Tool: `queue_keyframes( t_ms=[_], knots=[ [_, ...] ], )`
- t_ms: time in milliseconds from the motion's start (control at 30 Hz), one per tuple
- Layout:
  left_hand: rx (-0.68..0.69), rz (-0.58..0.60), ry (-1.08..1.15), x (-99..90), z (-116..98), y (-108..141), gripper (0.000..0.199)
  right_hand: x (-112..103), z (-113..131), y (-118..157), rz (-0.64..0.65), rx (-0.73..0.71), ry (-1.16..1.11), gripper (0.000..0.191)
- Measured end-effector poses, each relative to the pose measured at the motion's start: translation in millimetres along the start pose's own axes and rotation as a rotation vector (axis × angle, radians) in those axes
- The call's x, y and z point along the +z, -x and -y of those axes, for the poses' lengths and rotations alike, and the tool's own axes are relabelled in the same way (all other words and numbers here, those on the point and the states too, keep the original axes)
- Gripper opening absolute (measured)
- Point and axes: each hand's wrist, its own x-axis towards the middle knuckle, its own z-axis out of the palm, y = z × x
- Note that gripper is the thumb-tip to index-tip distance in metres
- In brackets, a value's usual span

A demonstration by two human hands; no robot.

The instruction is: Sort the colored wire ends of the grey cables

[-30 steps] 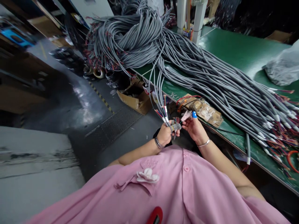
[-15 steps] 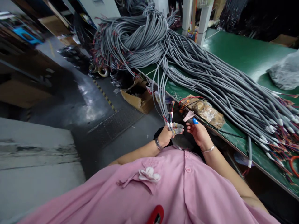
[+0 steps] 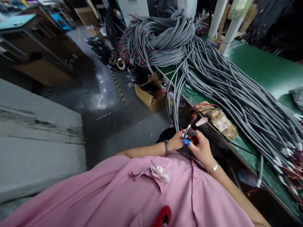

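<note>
Several grey cables (image 3: 177,104) hang off the bench edge and run down into my left hand (image 3: 175,142), which is closed round them near their ends. Their white-banded tips with thin coloured wires (image 3: 188,128) stick up above that hand. My right hand (image 3: 203,148) meets it from the right. Its thumb wears a blue cover (image 3: 187,142) and presses on the cable ends, with the fingers curled behind. Grey covers show on fingers between the hands; whose they are is partly hidden.
A big heap of grey cables (image 3: 163,41) lies along the green bench (image 3: 255,63). Near its edge sits a taped cardboard block (image 3: 222,123) beside a pale pink piece (image 3: 201,121). An open carton (image 3: 151,97) stands on the floor. A grey cabinet (image 3: 42,135) is at left.
My right hand has moved left onto the cable ends in my left hand; before, the two were apart. The view has shifted, so the bench appears further right.
</note>
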Motion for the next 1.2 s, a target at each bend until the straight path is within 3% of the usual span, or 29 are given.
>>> queue_keyframes(
  t_ms=[133, 333, 433, 633, 867, 1200],
  knots=[
    [0.020, 0.064, -0.041, -1.0, -2, 4, 0.032, -1, 3, 1, -0.051, -0.061, 0.111, 0.015],
    [0.065, 0.191, 0.002, -12.0, -13, 12, 0.036, -18, -24, 6, -0.181, 0.018, 0.005, 0.016],
    [0.116, 0.085, -0.021, -20.8, -17, 17, 0.035, -28, -31, 9, -0.230, 0.039, -0.036, 0.020],
    [0.077, -0.152, -0.008, -44.3, -6, 30, 0.043, -38, -29, 13, -0.283, 0.031, -0.040, 0.022],
    [0.145, -0.224, 0.024, -59.3, -2, 42, 0.037, -32, -27, 9, -0.192, -0.016, -0.008, 0.022],
    [0.160, -0.306, 0.101, -78.5, 7, 44, 0.031, -39, -19, 5, -0.185, -0.074, -0.019, 0.024]
  ],
)
